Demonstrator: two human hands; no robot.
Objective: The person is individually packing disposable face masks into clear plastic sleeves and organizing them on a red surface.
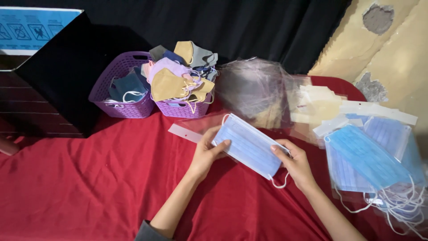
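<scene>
Two hands are holding a blue mask over a red cloth.

The left hand (206, 154) is gripping the left end of the mask (249, 146), thumb on top, and the right hand (294, 163) is pinching its right end, where a white ear loop is hanging down. Under the mask a clear sleeve (189, 132) is lying on the cloth (111, 178). Two purple baskets (127, 87) with coloured masks are standing behind, and a pile of blue masks (370, 156) is lying at the right.
</scene>
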